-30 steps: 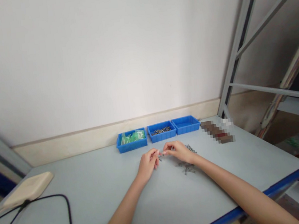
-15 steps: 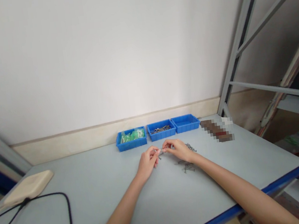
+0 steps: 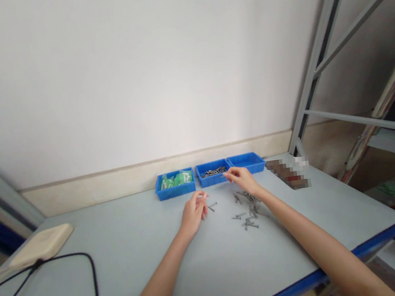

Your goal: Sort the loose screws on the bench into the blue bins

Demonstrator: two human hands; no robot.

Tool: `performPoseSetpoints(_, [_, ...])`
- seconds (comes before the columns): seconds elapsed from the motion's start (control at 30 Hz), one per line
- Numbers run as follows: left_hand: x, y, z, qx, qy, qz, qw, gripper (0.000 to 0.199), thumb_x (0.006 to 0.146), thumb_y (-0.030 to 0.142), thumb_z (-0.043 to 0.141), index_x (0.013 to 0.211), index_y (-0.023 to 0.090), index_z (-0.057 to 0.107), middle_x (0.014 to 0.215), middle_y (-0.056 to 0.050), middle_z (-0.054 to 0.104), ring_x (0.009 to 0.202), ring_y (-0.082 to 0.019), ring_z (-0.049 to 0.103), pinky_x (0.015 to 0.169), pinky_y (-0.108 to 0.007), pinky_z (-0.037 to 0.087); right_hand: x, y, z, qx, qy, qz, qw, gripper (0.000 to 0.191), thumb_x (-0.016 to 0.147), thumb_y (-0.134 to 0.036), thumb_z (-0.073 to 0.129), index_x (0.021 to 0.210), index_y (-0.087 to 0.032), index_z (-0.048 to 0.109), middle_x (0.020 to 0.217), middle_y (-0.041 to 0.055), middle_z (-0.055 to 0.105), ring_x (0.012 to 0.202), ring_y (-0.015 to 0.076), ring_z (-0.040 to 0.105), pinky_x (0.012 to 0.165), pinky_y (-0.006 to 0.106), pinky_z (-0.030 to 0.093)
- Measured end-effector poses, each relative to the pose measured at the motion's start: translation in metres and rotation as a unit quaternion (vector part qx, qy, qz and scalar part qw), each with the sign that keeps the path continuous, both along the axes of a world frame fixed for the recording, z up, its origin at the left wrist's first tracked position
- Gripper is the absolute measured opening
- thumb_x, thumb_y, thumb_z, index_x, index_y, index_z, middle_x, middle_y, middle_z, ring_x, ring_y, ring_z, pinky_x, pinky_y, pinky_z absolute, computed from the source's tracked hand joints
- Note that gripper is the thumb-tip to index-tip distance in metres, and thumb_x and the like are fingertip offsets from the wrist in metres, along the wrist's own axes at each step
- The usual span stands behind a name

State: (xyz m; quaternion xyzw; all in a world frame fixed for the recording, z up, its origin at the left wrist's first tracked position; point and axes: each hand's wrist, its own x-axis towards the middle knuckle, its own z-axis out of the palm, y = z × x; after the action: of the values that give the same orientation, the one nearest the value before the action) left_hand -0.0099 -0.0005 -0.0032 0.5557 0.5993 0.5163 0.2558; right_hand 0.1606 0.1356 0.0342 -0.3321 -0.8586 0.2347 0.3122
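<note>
The right hand (image 3: 241, 178) closes its grip on a thin screw (image 3: 223, 176). The left hand (image 3: 193, 211) curls loosely, its hold unclear; at its eleven o'clock, green packets (image 3: 175, 179) look too small to read.

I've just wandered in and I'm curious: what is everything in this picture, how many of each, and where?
Blue trays: three, blue, in a row near the wall
Packets: several, green and clear, left tray
Screws or nails: many, metallic, middle tray
Loose fasteners: many, grey, on the table by the hands
Flat box: one, cream, table's left
Cable: at least one, black, near left
Pixelated patch: brown and white, contents unclear, table's right
Table: one, pale grey, blue edge
Wall: white, behind
Metal frame: grey bars, right
Right hand: one, before the middle tray, pinching a thin piece
Left hand: one, above the table
</note>
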Motion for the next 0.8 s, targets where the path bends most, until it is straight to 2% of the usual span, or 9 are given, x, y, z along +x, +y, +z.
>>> performPoseSetpoints(0.07, [-0.004,0.001,-0.001,0.000,-0.009,0.009,1.000,0.033,0.081,0.047,0.041,0.083,0.017,0.052,0.047,0.005,0.050,0.039,-0.010,0.045,0.042,-0.020,0.035,0.008,0.027,0.008,0.033,-0.037,-0.105,0.993,0.044,0.089,-0.048,0.035,0.075,-0.016,0.061,0.069,0.0039,0.065,0.064,0.0146,0.058,0.058,0.023,0.037])
performPoseSetpoints(0.13, [-0.006,0.002,-0.001,-0.002,-0.017,0.011,1.000,0.034,0.081,0.048,0.040,0.082,0.016,0.053,0.046,0.005,0.049,0.038,-0.010,0.045,0.042,-0.020,0.035,0.015,0.048,0.015,0.086,-0.122,-0.198,0.969,0.043,0.088,-0.049,0.038,0.079,-0.015,0.062,0.072,0.0087,0.066,0.067,0.0180,0.060,0.059,0.025,0.038])
performPoseSetpoints(0.23, [-0.007,0.002,-0.001,-0.004,-0.025,0.005,1.000,0.035,0.081,0.048,0.040,0.078,0.016,0.054,0.046,0.004,0.049,0.038,-0.009,0.045,0.041,-0.020,0.034,0.019,0.056,0.020,0.154,-0.206,-0.277,0.926,0.041,0.087,-0.047,0.042,0.090,-0.011,0.061,0.078,0.0172,0.064,0.075,0.0243,0.061,0.063,0.029,0.039])
performPoseSetpoints(0.3, [-0.006,0.001,-0.001,-0.006,-0.031,-0.004,0.999,0.035,0.081,0.047,0.040,0.076,0.016,0.054,0.047,0.004,0.049,0.039,-0.009,0.045,0.042,-0.020,0.035,0.015,0.045,0.018,0.172,-0.208,-0.237,0.933,0.035,0.087,-0.042,0.044,0.095,-0.012,0.060,0.085,0.0170,0.064,0.080,0.0247,0.060,0.066,0.030,0.039])
performPoseSetpoints(0.4, [-0.004,0.001,0.000,-0.011,-0.033,-0.017,0.999,0.034,0.082,0.047,0.040,0.074,0.016,0.053,0.047,0.004,0.048,0.039,-0.009,0.044,0.043,-0.020,0.035,0.003,0.014,0.005,0.146,-0.184,0.001,0.972,0.024,0.084,-0.039,0.053,0.095,-0.021,0.063,0.095,0.0077,0.062,0.087,0.0201,0.057,0.072,0.028,0.038])
performPoseSetpoints(0.47, [-0.003,0.001,0.000,-0.011,-0.030,-0.017,0.999,0.034,0.081,0.046,0.040,0.073,0.016,0.053,0.047,0.004,0.048,0.039,-0.009,0.043,0.043,-0.020,0.035,-0.005,-0.007,-0.007,0.111,-0.172,0.127,0.971,0.023,0.079,-0.041,0.059,0.095,-0.025,0.065,0.099,0.0038,0.061,0.094,0.0194,0.054,0.079,0.029,0.036])
performPoseSetpoints(0.53, [-0.003,0.001,0.001,-0.010,-0.025,-0.016,1.000,0.034,0.082,0.046,0.040,0.073,0.016,0.053,0.047,0.004,0.048,0.039,-0.009,0.043,0.042,-0.020,0.035,-0.012,-0.023,-0.019,0.096,-0.168,0.132,0.972,0.022,0.077,-0.039,0.062,0.094,-0.026,0.066,0.099,0.0033,0.061,0.099,0.0215,0.051,0.084,0.033,0.033])
performPoseSetpoints(0.63, [-0.003,0.000,0.001,-0.017,-0.008,-0.014,1.000,0.035,0.082,0.046,0.038,0.074,0.016,0.053,0.046,0.004,0.048,0.039,-0.010,0.043,0.043,-0.020,0.034,-0.019,-0.035,-0.030,0.081,-0.160,0.091,0.980,0.016,0.076,-0.036,0.063,0.088,-0.026,0.067,0.096,0.0030,0.062,0.097,0.0224,0.051,0.082,0.035,0.031])
performPoseSetpoints(0.8, [-0.004,-0.002,0.002,-0.024,0.047,0.015,0.998,0.033,0.082,0.046,0.038,0.079,0.017,0.052,0.046,0.005,0.048,0.040,-0.011,0.043,0.045,-0.021,0.032,-0.021,-0.039,-0.031,0.070,-0.122,0.074,0.987,0.011,0.078,-0.031,0.062,0.081,-0.022,0.067,0.090,0.0030,0.064,0.091,0.0200,0.052,0.079,0.032,0.031])
